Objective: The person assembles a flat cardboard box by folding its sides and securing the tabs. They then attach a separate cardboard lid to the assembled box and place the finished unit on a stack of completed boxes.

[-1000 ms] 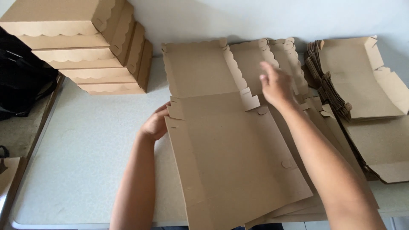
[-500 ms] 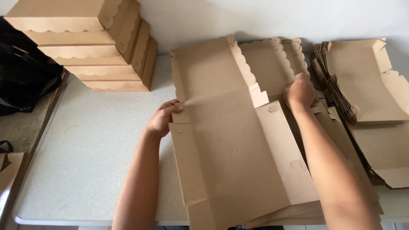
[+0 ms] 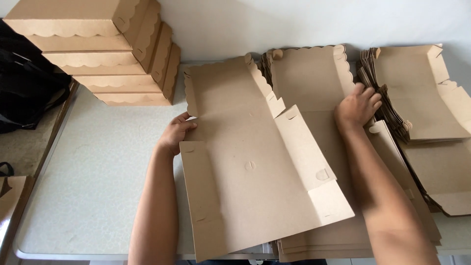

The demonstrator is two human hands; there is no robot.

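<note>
Nearest you, a flat box blank [image 3: 255, 176] of brown cardboard lay unfolded on the white table [image 3: 93, 191], its near end overhanging the table's front edge. Your left hand [image 3: 175, 133] gripped the blank's left edge at the fold, fingers curled over the card. The blank partly covered a pile [image 3: 314, 98] of similar flat blanks just beside it on the right.

Your right hand [image 3: 357, 106] rested open on that pile, fingers spread and reaching its right edge; you could not tell from this angle whether the fingertips pinched a sheet.

Further right, a second heap [image 3: 417, 93] of blanks sat fanned, edges scalloped, touching the pile.

At the far left, against the pale wall [image 3: 294, 22], stood a stack [image 3: 98, 49] of folded boxes with scalloped lids, well apart from your hands. Left of the table, a black bag [image 3: 24, 88] lay near the stack.
</note>
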